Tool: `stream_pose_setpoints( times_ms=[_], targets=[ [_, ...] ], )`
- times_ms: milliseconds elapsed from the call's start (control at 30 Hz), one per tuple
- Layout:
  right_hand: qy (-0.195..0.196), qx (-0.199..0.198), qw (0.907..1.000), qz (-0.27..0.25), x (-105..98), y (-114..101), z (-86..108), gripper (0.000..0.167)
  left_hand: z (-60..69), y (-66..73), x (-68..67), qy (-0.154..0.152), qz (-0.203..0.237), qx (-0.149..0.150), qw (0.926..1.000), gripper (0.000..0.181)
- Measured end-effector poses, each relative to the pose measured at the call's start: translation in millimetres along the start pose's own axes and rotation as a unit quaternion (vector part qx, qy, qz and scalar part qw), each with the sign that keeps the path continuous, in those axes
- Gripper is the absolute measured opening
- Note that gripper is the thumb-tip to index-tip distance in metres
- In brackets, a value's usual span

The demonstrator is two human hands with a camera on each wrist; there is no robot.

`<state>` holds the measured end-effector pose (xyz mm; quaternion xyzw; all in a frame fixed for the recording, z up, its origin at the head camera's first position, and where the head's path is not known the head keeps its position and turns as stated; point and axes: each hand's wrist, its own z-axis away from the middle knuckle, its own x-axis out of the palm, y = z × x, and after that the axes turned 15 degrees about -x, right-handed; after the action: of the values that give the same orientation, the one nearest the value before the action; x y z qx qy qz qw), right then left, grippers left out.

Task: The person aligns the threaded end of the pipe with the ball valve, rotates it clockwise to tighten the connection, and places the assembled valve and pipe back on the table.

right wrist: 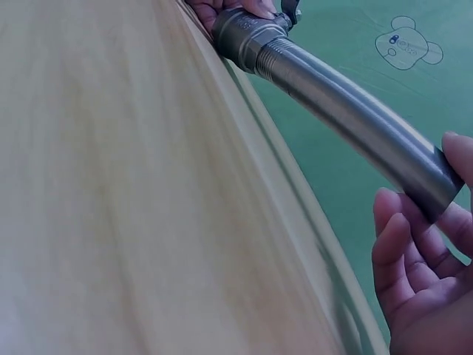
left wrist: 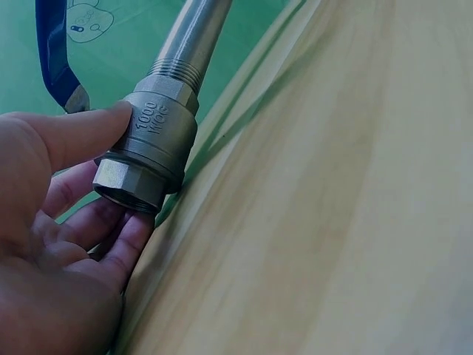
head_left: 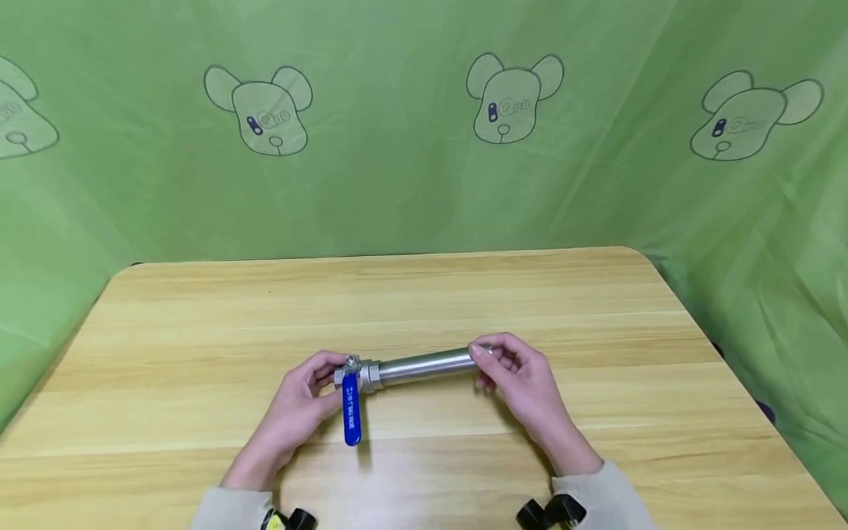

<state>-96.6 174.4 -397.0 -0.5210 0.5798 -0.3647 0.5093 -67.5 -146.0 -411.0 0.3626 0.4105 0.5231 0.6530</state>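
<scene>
A metal ball valve (head_left: 371, 375) with a blue lever (head_left: 352, 412) is joined to a steel pipe (head_left: 427, 365). My left hand (head_left: 298, 405) grips the valve body; in the left wrist view its thumb presses the valve (left wrist: 151, 137) near raised lettering, and fingers curl below the hexagonal end. Threads show where the pipe (left wrist: 194, 37) meets the valve. My right hand (head_left: 526, 383) pinches the pipe's far end between thumb and fingers, as the right wrist view also shows at the pipe (right wrist: 362, 118). In the head view the lever points toward my body.
The wooden table (head_left: 424, 294) lies below both hands. A green curtain (head_left: 397, 184) with printed bear heads surrounds its back and sides. Black devices (head_left: 553, 511) sit at both sleeves near the front.
</scene>
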Motion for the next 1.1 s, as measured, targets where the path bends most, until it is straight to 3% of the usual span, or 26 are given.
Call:
stream_pose_setpoints(
  times_ms=[233,700,800,1100],
  targets=[
    [0.003,0.008,0.9999,0.013,-0.1,0.5,2.2,0.029,1.8,-2.0,0.4,0.001,0.001,-0.006,1.0,0.042],
    [-0.008,0.063,0.9979,0.015,-1.6,1.2,1.3,0.041,0.2,-3.2,0.5,0.004,0.001,0.002,1.0,0.043],
    [-0.013,0.063,0.9979,0.007,-1.5,0.2,1.0,0.04,-0.4,-2.6,0.6,0.002,0.005,0.003,1.0,0.043],
    [-0.079,0.025,0.9962,-0.029,-5.4,-0.1,0.4,0.033,-0.9,-2.2,-0.7,-0.001,0.005,0.012,0.9999,0.043]
  ],
)
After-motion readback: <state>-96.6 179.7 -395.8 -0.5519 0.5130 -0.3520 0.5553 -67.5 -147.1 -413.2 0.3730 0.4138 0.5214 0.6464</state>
